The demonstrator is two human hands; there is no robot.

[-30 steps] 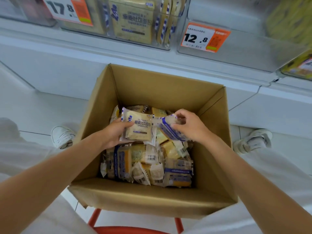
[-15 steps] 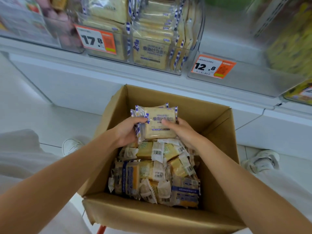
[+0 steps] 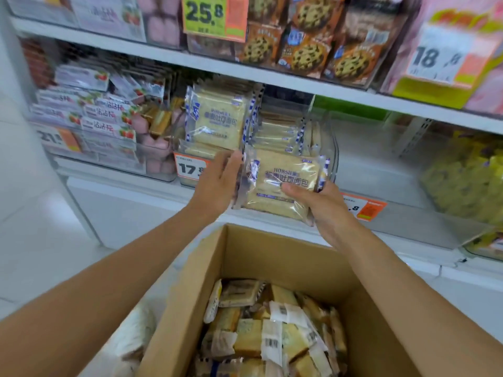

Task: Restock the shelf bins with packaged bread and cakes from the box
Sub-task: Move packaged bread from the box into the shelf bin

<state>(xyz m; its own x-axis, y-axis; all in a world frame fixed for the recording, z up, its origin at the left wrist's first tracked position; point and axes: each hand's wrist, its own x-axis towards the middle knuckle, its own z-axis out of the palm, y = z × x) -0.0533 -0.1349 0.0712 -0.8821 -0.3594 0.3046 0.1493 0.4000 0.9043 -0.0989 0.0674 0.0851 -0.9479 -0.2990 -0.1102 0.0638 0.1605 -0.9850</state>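
Observation:
Both hands hold a small stack of clear-wrapped toast bread packs (image 3: 283,180) in front of the clear shelf bin (image 3: 330,156). My left hand (image 3: 217,183) presses its straight fingers against the stack's left edge. My right hand (image 3: 321,205) grips the lower right corner, thumb across the front. Identical bread packs (image 3: 217,121) stand upright in the bin behind. Below, the open cardboard box (image 3: 272,251) holds several more wrapped bread and cake packs (image 3: 272,336).
A 17.8 price tag (image 3: 190,168) hangs left of my left hand. Strawberry packs (image 3: 103,115) fill the bin at left, yellow packs (image 3: 468,180) the one at right. Cookie packs (image 3: 299,50) sit on the shelf above. A see-through bin (image 3: 381,159) lies between.
Both hands lifted the bread packs out of the box and up to the front of the shelf bin. The view tilted up from the box to the shelves.

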